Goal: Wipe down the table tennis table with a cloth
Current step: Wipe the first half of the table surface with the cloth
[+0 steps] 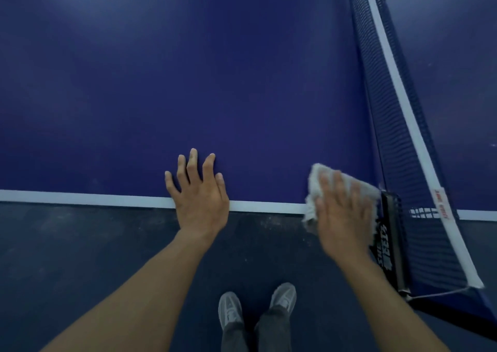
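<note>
My right hand [345, 211] pressed flat on the cloth [320, 179] at the table [188, 82] near edge beside the net [398, 125], my left hand [200, 193] splayed flat, holding nothing

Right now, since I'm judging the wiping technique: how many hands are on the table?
2. The left hand lies flat on the table at its near edge; the right hand presses the cloth on that edge, beside the net.

The net [398, 125] crosses the table [188, 82]. Just left of the net's near end, the cloth [318, 172] lies over the table edge under the right hand [344, 217]. Farther left of the net, the left hand [200, 198] rests flat on the table.
</note>
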